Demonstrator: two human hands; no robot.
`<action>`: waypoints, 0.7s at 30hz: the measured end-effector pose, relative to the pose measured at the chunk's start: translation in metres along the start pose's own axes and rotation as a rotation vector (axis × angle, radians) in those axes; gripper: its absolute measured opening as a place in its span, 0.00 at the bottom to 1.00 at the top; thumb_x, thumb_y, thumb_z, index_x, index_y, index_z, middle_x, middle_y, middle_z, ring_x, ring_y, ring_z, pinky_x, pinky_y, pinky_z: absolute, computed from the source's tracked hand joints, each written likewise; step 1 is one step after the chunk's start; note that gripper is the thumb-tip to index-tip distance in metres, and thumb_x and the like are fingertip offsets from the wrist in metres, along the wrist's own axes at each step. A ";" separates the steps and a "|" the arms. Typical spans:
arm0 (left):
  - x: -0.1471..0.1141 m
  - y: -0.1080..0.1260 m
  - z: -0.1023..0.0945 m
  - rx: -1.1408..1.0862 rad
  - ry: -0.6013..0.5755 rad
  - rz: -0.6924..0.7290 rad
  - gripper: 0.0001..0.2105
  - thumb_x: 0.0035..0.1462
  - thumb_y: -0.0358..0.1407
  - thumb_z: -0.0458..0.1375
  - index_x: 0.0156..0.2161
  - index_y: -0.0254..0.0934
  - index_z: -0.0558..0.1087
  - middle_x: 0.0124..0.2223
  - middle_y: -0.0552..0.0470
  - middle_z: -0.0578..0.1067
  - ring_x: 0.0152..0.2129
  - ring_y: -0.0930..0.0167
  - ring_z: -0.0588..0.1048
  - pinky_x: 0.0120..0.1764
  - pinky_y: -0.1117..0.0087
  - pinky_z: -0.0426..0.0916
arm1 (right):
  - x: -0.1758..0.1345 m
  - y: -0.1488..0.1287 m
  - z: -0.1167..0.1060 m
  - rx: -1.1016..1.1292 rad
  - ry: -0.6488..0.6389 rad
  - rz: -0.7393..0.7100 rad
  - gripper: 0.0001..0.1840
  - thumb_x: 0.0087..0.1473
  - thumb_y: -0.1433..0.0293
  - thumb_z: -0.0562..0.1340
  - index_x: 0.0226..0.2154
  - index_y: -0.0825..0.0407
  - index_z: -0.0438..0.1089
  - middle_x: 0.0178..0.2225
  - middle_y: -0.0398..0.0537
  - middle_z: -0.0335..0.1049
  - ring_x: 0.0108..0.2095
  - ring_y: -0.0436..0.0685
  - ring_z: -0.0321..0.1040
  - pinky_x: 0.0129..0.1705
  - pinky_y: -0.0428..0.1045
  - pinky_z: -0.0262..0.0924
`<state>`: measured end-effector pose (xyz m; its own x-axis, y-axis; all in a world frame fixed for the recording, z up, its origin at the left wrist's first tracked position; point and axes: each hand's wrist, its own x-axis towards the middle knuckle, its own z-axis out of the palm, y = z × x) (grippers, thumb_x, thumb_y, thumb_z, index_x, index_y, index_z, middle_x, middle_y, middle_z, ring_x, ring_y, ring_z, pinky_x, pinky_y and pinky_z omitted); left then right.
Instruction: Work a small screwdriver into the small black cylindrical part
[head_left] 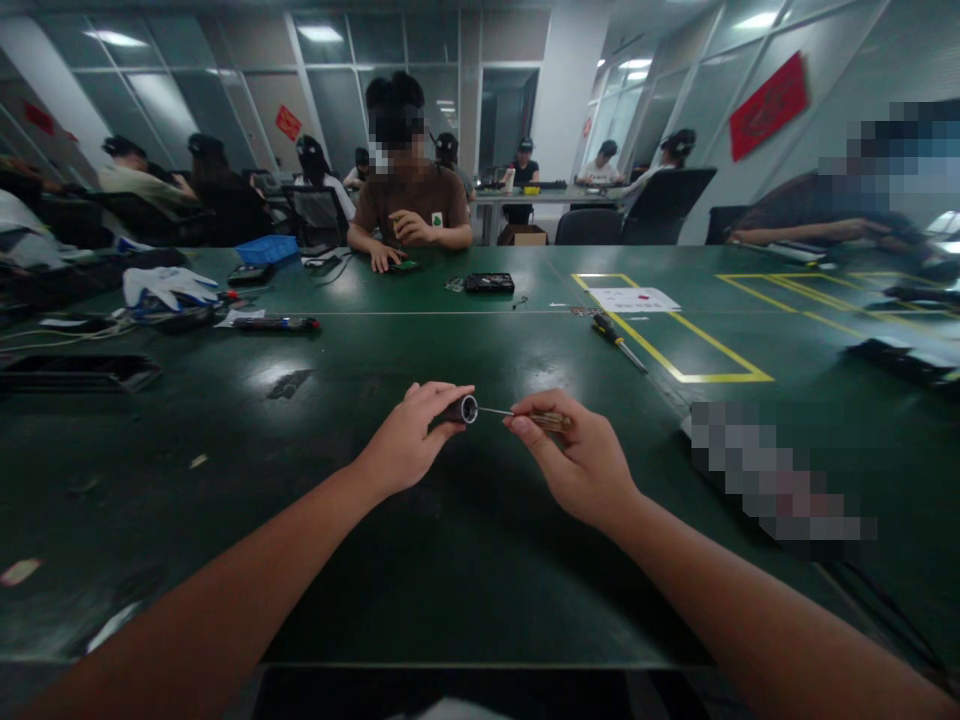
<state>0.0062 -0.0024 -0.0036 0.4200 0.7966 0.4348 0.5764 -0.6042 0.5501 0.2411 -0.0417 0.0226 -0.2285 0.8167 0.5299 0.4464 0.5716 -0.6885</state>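
Observation:
My left hand [409, 435] is closed around a dark cylinder with a silver ring at its open end [469, 409], which faces right. In my right hand [577, 450] is a small screwdriver [553, 421] with a yellowish see-through handle, pinched between thumb and fingers. Its thin metal shaft points left and its tip lies at the cylinder's ringed opening; whether the tip touches the rim I cannot tell. Both hands are held above the green table [450, 560], near its middle. Most of the cylinder is hidden by my left fingers.
A yellow-and-black screwdriver [619, 342] lies beyond my right hand, near a paper sheet [636, 300]. Farther off are a black case [490, 283], white gloves [169, 287] and a blue basket [266, 249]. A black tray [79, 373] lies left. A co-worker [412, 200] sits opposite.

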 end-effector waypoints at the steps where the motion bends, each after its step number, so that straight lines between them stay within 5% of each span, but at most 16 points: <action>1: 0.000 0.001 0.000 0.003 0.015 -0.025 0.19 0.64 0.32 0.57 0.60 0.42 0.68 0.55 0.46 0.74 0.54 0.61 0.72 0.62 0.46 0.60 | 0.000 -0.001 0.000 -0.007 0.002 -0.010 0.05 0.63 0.66 0.63 0.40 0.49 0.72 0.34 0.46 0.79 0.33 0.55 0.76 0.37 0.50 0.67; 5: -0.001 0.004 -0.001 -0.006 0.060 -0.115 0.15 0.65 0.31 0.57 0.55 0.40 0.69 0.52 0.47 0.77 0.50 0.62 0.75 0.65 0.40 0.51 | -0.002 0.000 -0.001 -0.003 0.033 -0.003 0.06 0.64 0.65 0.62 0.41 0.49 0.72 0.34 0.47 0.79 0.35 0.57 0.77 0.38 0.51 0.67; 10: 0.000 0.004 -0.001 0.046 0.028 -0.064 0.14 0.68 0.32 0.53 0.56 0.42 0.68 0.55 0.48 0.76 0.55 0.62 0.72 0.67 0.37 0.41 | -0.003 0.000 -0.001 0.008 0.040 0.008 0.07 0.64 0.64 0.62 0.41 0.49 0.72 0.34 0.47 0.80 0.33 0.56 0.77 0.38 0.51 0.68; 21: -0.002 0.002 0.002 0.048 0.030 -0.052 0.14 0.70 0.33 0.49 0.58 0.44 0.66 0.57 0.49 0.74 0.57 0.64 0.69 0.67 0.39 0.35 | -0.003 0.000 -0.001 0.049 0.031 0.020 0.07 0.64 0.63 0.62 0.42 0.48 0.72 0.35 0.48 0.80 0.35 0.58 0.78 0.37 0.51 0.69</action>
<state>0.0077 -0.0052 -0.0046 0.3680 0.8254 0.4281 0.6303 -0.5599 0.5378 0.2426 -0.0445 0.0210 -0.1924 0.8257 0.5304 0.4080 0.5588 -0.7220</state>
